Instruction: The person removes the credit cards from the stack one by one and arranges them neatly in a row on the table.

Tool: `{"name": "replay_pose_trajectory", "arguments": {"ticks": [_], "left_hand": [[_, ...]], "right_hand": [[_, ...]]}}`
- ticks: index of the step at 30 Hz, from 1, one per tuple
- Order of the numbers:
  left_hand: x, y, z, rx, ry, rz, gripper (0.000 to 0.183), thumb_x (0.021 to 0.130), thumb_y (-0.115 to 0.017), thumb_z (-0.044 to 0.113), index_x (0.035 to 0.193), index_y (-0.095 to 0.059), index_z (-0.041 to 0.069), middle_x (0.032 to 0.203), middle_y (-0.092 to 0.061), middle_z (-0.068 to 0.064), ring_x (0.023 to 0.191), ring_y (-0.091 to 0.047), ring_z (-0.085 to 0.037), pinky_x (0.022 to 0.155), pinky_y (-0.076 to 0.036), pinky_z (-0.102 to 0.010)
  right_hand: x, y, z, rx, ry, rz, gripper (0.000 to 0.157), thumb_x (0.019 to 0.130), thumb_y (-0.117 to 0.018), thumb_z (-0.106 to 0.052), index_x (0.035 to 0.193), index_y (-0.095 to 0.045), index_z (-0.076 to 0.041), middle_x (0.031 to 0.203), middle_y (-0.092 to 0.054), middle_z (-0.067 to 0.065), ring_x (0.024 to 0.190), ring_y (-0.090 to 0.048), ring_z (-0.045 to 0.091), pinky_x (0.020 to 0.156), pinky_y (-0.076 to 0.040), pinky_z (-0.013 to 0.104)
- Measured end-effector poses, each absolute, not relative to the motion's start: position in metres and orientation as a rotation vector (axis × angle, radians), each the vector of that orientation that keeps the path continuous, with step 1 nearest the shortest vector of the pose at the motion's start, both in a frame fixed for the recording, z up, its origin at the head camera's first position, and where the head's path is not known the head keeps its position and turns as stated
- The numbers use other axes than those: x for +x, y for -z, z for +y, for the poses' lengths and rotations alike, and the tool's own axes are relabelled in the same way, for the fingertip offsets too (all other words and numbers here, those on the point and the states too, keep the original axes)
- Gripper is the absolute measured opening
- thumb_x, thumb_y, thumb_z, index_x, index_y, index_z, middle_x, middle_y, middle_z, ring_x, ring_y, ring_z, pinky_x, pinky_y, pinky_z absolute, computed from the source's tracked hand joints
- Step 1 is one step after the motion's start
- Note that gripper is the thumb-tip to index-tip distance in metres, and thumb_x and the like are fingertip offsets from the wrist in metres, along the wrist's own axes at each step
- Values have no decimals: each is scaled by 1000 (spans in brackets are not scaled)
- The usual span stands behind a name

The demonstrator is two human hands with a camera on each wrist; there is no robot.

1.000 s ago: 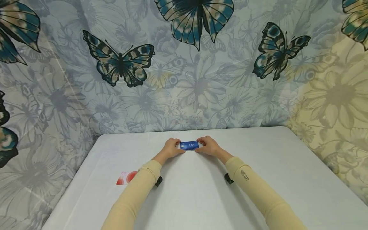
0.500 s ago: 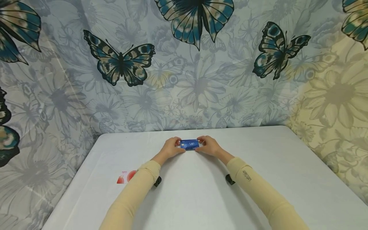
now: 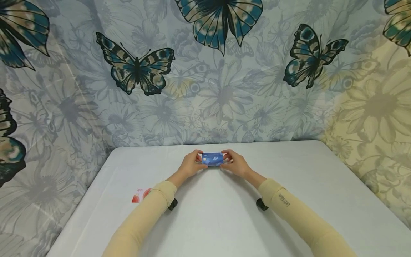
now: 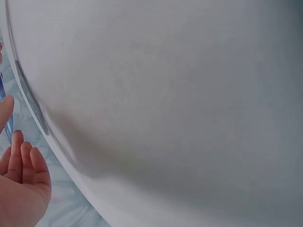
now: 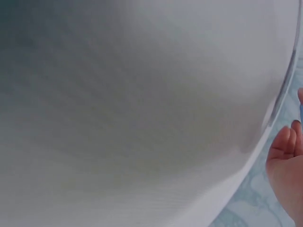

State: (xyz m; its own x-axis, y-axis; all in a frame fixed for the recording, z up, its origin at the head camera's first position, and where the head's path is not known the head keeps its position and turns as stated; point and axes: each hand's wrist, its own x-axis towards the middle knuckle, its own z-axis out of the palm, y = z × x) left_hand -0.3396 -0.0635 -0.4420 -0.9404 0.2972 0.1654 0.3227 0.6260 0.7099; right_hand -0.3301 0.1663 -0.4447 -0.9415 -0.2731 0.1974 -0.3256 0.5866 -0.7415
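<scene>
The left hand [image 3: 190, 165] and right hand [image 3: 236, 165] pinch opposite short ends of a blue rectangular card [image 3: 212, 159] printed "VIP", held near the white table's [image 3: 218, 214] far edge, while a flat white-and-red card [image 3: 136, 198] lies partly hidden behind the pale-yellow left sleeve [image 3: 141, 217].

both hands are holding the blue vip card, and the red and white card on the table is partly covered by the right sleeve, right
Not quite: the left sleeve, not the right, partly covers the red and white card on the table, as the head view shows. The left hand and right hand do both hold the blue VIP card.
</scene>
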Motion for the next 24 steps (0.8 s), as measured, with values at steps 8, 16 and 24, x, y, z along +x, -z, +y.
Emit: {"name": "replay_pose_trajectory", "arguments": {"ticks": [8, 16, 24], "left_hand": [[-328, 442, -68, -588, 1202, -2747, 56, 81, -81, 16, 127, -55, 2, 90, -59, -1, 91, -57, -20, 84, -47, -37], [-312, 439, -78, -621, 1210, -2724, 56, 79, -83, 19, 126, -56, 3, 89, -60, 1, 90, -55, -19, 81, -46, -35], [-293, 441, -93, -669, 1203, -2697, 56, 76, -85, 16, 124, -59, 3, 87, -59, 3, 89, -56, -18, 81, -46, -34]], "right_hand": [[-320, 447, 167, 554, -1371, -2663, 56, 82, -77, -5, 132, -53, -2, 105, -62, 10, 92, -53, 25, 75, -46, 30], [-303, 445, 163, 585, -1455, -2624, 57, 82, -77, -4, 133, -52, -1, 106, -62, 10, 92, -53, 24, 73, -47, 25], [-282, 447, 157, 593, -1530, -2639, 58, 82, -78, -6, 134, -53, -5, 106, -63, 6, 94, -54, 21, 76, -48, 24]]}}
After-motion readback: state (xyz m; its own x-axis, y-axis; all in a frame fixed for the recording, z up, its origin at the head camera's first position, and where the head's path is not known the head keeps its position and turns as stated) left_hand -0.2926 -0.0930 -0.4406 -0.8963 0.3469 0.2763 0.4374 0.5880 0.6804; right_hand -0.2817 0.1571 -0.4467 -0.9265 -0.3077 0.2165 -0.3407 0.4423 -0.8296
